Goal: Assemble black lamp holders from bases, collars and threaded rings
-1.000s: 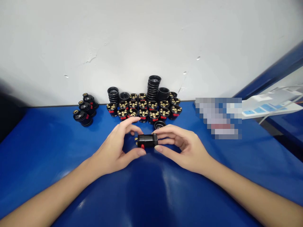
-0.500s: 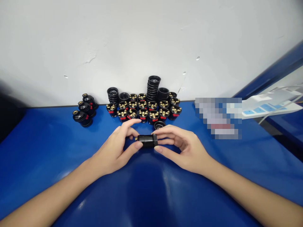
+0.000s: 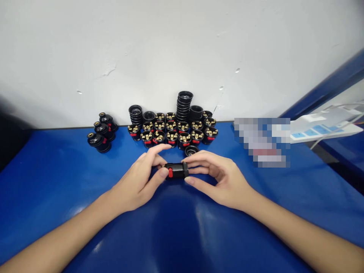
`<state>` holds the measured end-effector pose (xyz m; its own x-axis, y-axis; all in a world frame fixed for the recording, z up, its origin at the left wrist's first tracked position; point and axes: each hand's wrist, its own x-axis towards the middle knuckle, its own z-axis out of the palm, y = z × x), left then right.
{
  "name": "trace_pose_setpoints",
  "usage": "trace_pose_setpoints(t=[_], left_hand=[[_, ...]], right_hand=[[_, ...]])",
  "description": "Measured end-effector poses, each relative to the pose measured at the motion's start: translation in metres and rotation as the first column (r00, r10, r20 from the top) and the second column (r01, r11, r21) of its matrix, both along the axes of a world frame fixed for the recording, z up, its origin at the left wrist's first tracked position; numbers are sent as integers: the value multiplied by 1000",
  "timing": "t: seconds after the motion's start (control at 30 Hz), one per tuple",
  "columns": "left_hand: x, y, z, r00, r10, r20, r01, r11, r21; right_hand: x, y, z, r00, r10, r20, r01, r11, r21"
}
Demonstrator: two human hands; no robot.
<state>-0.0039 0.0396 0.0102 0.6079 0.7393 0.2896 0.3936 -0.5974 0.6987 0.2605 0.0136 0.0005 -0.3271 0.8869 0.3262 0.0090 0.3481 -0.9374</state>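
While a socket (image 3: 178,171) is gripped at its ends by the fingers of the left hand (image 3: 142,177) and right hand (image 3: 222,177), three capped sockets (image 3: 98,142) near the back-left corner of the table (image 3: 176,227) can be judged finished, uncapped ones (image 3: 172,142) left.

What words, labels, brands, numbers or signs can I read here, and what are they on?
None can be read.
Held black piece: no lettering visible.
Black parts standing behind it: none legible at this size.
White strip with light-blue patches: any print is too blurred.
Pixelated item: masked, unreadable.
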Motion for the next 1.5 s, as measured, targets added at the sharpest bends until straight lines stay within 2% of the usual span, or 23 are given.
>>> trace_pose_setpoints(t=[0.17,0.33,0.53,0.6,0.73,0.93,1.1,1.3,1.4,1.5], left_hand=[[1,0,1,1000,1,-7,-1,1000,-28],[-3,2,-5,996,-16,87,6,994,108],[-2,2,0,997,-4,-74,2,1000,-27],[-2,2,-2,999,1,-49,-2,1000,-18],[-2,3,-8,998,14,65,-20,996,85],[-2,-1,-2,1000,-14,-10,14,999,-36],[1,-2,1,999,40,-33,-41,999,-32],[-3,0,-5,998,-48,30,47,999,4],[-4,0,-6,997,-54,56,51,997,55],[-3,0,-3,999,-44,25,44,999,8]], right_hand=[[1,-1,1,999,49,18,-50,999,8],[1,0,-1,1000,5,-2,-5,1000,-7],[1,1,-2,1000,32,-1,-32,1000,0],[1,1,-3,1000,27,1,-27,1000,14],[1,2,-3,1000,16,-14,-15,1000,8],[0,1,-2,1000,27,-6,-27,999,30],[0,1,-2,999,39,12,-40,999,37],[1,2,-3,1000,23,0,-23,999,38],[1,2,-4,1000,1,-3,-1,1000,31],[1,1,-3,1000,9,8,-9,999,39]])
